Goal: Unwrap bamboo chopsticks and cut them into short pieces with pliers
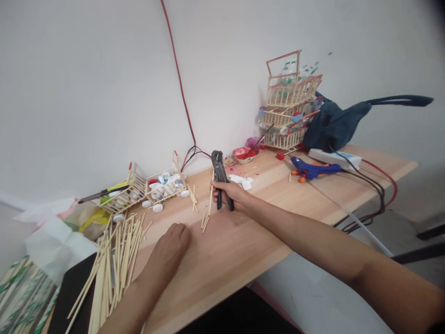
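Observation:
My right hand (229,194) is wrapped round the handles of dark pliers (219,169), which stand upright on the wooden table (271,218) with the jaws pointing up. A thin wooden stick (210,197) stands against the same hand, just left of the pliers. My left hand (170,250) rests palm down on the table, fingers curled under, beside a pile of long wooden sticks (114,264). A few short cut stick pieces (205,222) lie between the two hands.
A small stick cart with white bottle caps (163,185) sits at the back left. Stacked stick baskets (290,106), a dark bag (333,123), a blue glue gun (311,169), a power strip (330,157) and cables (375,185) fill the back right. Plastic wrappers (45,246) lie at the left.

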The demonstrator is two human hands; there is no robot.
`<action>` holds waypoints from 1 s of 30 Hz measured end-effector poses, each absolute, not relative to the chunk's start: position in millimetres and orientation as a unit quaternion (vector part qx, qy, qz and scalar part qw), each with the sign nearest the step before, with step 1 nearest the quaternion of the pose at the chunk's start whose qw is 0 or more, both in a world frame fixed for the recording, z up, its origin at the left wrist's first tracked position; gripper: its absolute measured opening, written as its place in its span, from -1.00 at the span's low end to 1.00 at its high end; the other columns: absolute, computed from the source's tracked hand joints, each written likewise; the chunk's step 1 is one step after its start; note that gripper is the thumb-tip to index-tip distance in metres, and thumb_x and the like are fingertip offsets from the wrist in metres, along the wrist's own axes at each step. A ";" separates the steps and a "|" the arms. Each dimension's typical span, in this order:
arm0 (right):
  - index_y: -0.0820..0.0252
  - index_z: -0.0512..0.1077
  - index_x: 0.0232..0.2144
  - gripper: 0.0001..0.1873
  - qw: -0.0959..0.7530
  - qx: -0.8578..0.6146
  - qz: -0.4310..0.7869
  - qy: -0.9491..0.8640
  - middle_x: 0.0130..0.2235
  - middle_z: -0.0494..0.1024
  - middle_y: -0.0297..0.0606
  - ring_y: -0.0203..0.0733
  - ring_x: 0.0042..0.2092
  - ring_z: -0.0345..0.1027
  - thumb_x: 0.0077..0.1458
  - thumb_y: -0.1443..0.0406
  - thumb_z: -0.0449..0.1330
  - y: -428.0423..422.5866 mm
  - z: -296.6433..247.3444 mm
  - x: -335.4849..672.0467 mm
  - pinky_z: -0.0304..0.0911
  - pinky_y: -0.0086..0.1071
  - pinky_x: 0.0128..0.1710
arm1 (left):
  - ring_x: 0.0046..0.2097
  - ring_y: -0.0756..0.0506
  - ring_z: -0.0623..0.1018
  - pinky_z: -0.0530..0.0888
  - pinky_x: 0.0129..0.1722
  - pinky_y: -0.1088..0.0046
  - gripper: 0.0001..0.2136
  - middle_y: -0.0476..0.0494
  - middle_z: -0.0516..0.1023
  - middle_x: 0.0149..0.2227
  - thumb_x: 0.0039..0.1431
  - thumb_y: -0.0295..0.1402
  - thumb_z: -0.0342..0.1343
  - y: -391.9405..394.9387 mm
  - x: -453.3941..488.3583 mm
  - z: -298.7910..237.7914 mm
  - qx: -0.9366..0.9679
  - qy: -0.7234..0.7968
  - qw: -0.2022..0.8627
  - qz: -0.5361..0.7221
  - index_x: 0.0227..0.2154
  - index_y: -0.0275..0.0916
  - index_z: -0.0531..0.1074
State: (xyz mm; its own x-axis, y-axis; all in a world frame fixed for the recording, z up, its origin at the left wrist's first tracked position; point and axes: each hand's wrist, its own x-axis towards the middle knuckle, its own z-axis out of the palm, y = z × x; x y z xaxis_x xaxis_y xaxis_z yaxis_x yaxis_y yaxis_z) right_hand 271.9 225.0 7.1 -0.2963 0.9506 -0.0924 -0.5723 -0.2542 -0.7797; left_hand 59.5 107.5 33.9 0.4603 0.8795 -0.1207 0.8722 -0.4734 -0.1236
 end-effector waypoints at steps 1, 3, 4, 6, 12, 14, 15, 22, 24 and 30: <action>0.21 0.30 -0.49 -0.66 0.517 -0.295 0.735 -0.325 -0.58 0.35 -0.43 -0.38 -0.54 0.20 -0.17 0.27 0.42 225.0 6.4 271.6 0.18 -0.43 -0.52 | -0.13 -0.18 0.39 0.37 -0.11 0.27 -0.76 -0.24 0.46 -0.18 0.15 -0.65 -0.14 107.0 57.1 29.4 -0.858 -0.508 0.029 0.066 -0.31 -0.27 0.38; 0.21 0.30 -0.49 -0.66 0.518 -0.300 0.733 -0.322 -0.58 0.36 -0.42 -0.37 -0.54 0.20 -0.17 0.27 0.42 225.3 5.3 271.2 0.19 -0.43 -0.52 | -0.14 -0.18 0.39 0.38 -0.10 0.27 -0.77 -0.23 0.46 -0.20 0.18 -0.64 -0.13 106.5 51.9 20.5 -0.864 -0.500 0.043 0.023 -0.31 -0.27 0.38; 0.20 0.30 -0.49 -0.66 0.519 -0.301 0.733 -0.320 -0.58 0.37 -0.42 -0.37 -0.54 0.20 -0.16 0.27 0.42 225.4 5.0 271.1 0.19 -0.43 -0.52 | -0.15 -0.18 0.39 0.38 -0.11 0.27 -0.78 -0.22 0.46 -0.21 0.19 -0.63 -0.13 106.4 49.5 16.8 -0.867 -0.496 0.050 0.001 -0.31 -0.26 0.38; 0.20 0.29 -0.50 -0.66 0.522 -0.296 0.735 -0.317 -0.58 0.37 -0.42 -0.37 -0.55 0.19 -0.15 0.26 0.42 225.4 4.8 271.0 0.19 -0.43 -0.53 | -0.17 -0.17 0.40 0.38 -0.13 0.28 -0.78 -0.21 0.46 -0.23 0.23 -0.60 -0.15 107.1 46.2 11.7 -0.869 -0.490 0.060 -0.032 -0.33 -0.25 0.37; 0.20 0.29 -0.50 -0.65 0.525 -0.284 0.741 -0.308 -0.59 0.35 -0.43 -0.37 -0.56 0.18 -0.18 0.28 0.43 225.0 5.1 272.2 0.17 -0.43 -0.55 | -0.24 -0.18 0.42 0.37 -0.22 0.30 -0.78 -0.23 0.45 -0.30 0.23 -0.57 -0.18 133.6 51.3 15.1 -0.844 -0.530 0.073 -0.039 -0.39 -0.25 0.34; 0.21 0.30 -0.49 -0.66 0.523 -0.277 0.747 -0.304 -0.58 0.36 -0.42 -0.37 -0.55 0.19 -0.18 0.30 0.43 225.8 4.6 273.1 0.18 -0.43 -0.54 | -0.24 -0.17 0.44 0.37 -0.21 0.31 -0.78 -0.23 0.45 -0.30 0.22 -0.55 -0.20 147.1 54.9 18.6 -0.843 -0.532 0.053 -0.062 -0.39 -0.25 0.34; 0.22 0.30 -0.49 -0.66 0.520 -0.274 0.750 -0.302 -0.57 0.36 -0.42 -0.37 -0.55 0.19 -0.18 0.30 0.43 226.4 4.4 273.6 0.18 -0.44 -0.54 | -0.24 -0.16 0.44 0.37 -0.20 0.32 -0.78 -0.21 0.45 -0.30 0.23 -0.52 -0.20 152.7 55.8 20.0 -0.841 -0.533 0.035 -0.090 -0.39 -0.24 0.34; 0.23 0.32 -0.49 -0.73 0.505 -0.281 0.761 -0.295 -0.58 0.36 -0.40 -0.37 -0.55 0.18 -0.10 0.34 0.38 227.7 6.2 274.0 0.17 -0.44 -0.54 | -0.50 -0.01 0.41 0.32 -0.46 0.48 -0.90 -0.01 0.44 -0.51 0.08 -0.34 -0.05 154.2 36.1 24.1 -0.678 -0.553 -0.328 -0.356 -0.42 -0.23 0.32; 0.24 0.32 -0.49 -0.75 0.508 -0.277 0.761 -0.293 -0.58 0.36 -0.40 -0.36 -0.55 0.18 -0.09 0.34 0.37 226.9 6.9 274.1 0.17 -0.44 -0.54 | -0.60 0.02 0.30 0.22 -0.55 0.51 -0.91 0.06 0.32 -0.64 -0.02 -0.35 -0.04 145.9 26.9 28.3 -0.636 -0.576 -0.366 -0.362 -0.51 -0.23 0.31; 0.24 0.31 -0.50 -0.74 0.507 -0.266 0.767 -0.289 -0.59 0.35 -0.40 -0.37 -0.55 0.17 -0.12 0.36 0.38 225.1 8.3 275.4 0.17 -0.43 -0.54 | -0.39 -0.09 0.44 0.32 -0.37 0.41 -0.78 -0.08 0.49 -0.44 0.00 -0.17 0.02 105.0 8.4 53.6 -0.693 -0.649 -0.129 -0.286 -0.45 -0.21 0.41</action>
